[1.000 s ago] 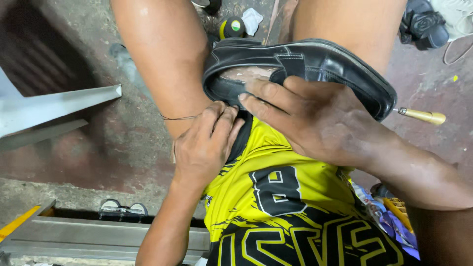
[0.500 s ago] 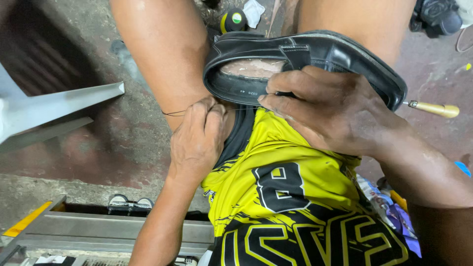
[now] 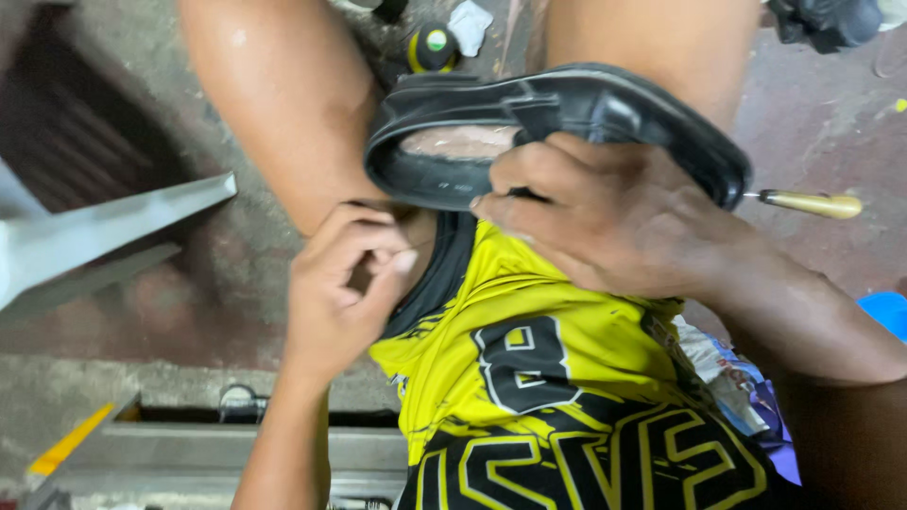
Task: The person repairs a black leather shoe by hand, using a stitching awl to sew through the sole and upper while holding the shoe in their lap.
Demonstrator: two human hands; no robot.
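Note:
A black leather shoe point(image 3: 567, 104) lies on its side across my lap, its opening and pale insole point(image 3: 458, 142) facing me. My right hand point(image 3: 614, 222) clamps over its upper side and holds it against my yellow and black shorts point(image 3: 529, 378). A tool with a pale wooden handle point(image 3: 812, 203) sticks out past the shoe's toe end on the right. Just below the shoe's heel end, my left hand point(image 3: 345, 283) is curled with its fingertips pinched on a thin thread point(image 3: 373, 204) beside my thigh.
A grey metal angle piece point(image 3: 113, 231) juts in from the left above the stained concrete floor. A small black and yellow round container point(image 3: 433, 47) and a white scrap point(image 3: 470, 24) lie between my knees. A metal frame point(image 3: 189, 453) runs along the bottom; something blue point(image 3: 883, 312) shows at right.
My left hand has gone from lying flat under the shoe to a curled pinch on the thread. My right hand keeps its hold on the shoe.

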